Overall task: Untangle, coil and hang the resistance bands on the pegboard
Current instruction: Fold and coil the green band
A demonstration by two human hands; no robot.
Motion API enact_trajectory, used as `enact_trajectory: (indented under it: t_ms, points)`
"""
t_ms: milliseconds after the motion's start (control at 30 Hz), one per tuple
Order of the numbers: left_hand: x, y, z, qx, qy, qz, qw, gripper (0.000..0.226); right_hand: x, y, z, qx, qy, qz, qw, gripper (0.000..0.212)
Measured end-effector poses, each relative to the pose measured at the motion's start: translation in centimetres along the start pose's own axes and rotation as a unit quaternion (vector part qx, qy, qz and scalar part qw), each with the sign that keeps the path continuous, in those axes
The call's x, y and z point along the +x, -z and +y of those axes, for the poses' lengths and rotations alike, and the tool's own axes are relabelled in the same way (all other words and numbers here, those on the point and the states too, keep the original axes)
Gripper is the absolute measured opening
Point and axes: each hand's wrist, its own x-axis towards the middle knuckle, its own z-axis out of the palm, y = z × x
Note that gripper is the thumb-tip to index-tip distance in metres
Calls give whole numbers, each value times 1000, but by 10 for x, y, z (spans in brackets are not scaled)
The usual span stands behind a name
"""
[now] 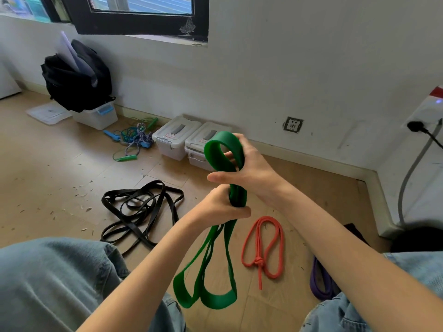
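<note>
My left hand (221,207) gripping the green band (223,238) mid-length, fingers curled round it, my right hand (249,170) holding its upper loop, fingers clamped, lower loops dangling between my knees, black bands (141,209) tangled on the floor left, red band (263,248) right

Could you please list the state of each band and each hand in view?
green band: folded into loops, held off the floor
black bands: tangled on the floor
orange band: knotted, on the floor
purple band: partly hidden
left hand: gripping green band
right hand: holding its top loop
</note>
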Motion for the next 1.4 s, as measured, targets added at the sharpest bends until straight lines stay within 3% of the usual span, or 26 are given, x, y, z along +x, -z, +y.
enact_trajectory:
  t_ms: [100, 167, 267, 400, 500, 567, 633, 667, 733, 800, 833, 867, 900, 1033, 1233, 1400]
  points:
    - [2, -1, 0, -66, -25, 26, 997, 25, 1, 1, -1, 131, -4, 73, 989, 42]
    - [-4, -2, -14, -68, -14, 13, 998, 24, 2, 6, -6, 269, -15, 115, 956, 26]
    - [-16, -3, -37, -10, 59, -35, 998, 26, 7, 23, -9, 392, 3, 163, 905, 23]
    - [-9, 14, -27, -28, 16, 122, 992, 19, 2, 60, 16, 429, -9, 233, 873, 18]
    - [-1, 30, -10, -69, -4, 198, 978, 29, -14, 67, 60, 373, -162, 193, 893, 11]
    - [0, 35, -1, -47, 1, 175, 983, 30, -23, 59, 88, 285, -278, 149, 905, 36]
    - [3, 37, 5, 15, 22, 131, 991, 25, -29, 53, 103, 181, -344, 157, 908, 81]
    - [4, 37, 6, 57, 31, 108, 992, 20, -30, 54, 104, 106, -339, 181, 917, 98]
    - [5, 32, 8, 124, 43, 63, 989, 11, -29, 59, 100, -33, -247, 179, 952, 111]
    - [6, 27, 13, 174, 44, 28, 983, 10, -28, 53, 86, -66, -128, 4, 990, 99]
    - [6, 25, 15, 196, 41, 13, 980, 13, -28, 44, 78, -63, -101, -105, 987, 88]
    - [5, 25, 18, 217, 39, 4, 975, 16, -26, 33, 73, -74, -83, -166, 980, 75]
    - [4, 27, 20, 232, 35, 3, 972, 17, -24, 23, 72, -87, -62, -174, 979, 61]
    - [-2, 48, 15, 217, 18, 10, 976, 13, -14, 6, 61, -83, 0, -54, 995, 17]
    - [-5, 26, -16, -10, -3, 30, 1000, 19, -17, 16, 31, 26, 54, -5, 998, 25]
    - [-6, 17, -38, 3, 12, 41, 999, 28, -14, 29, 22, 193, 55, 81, 976, 18]
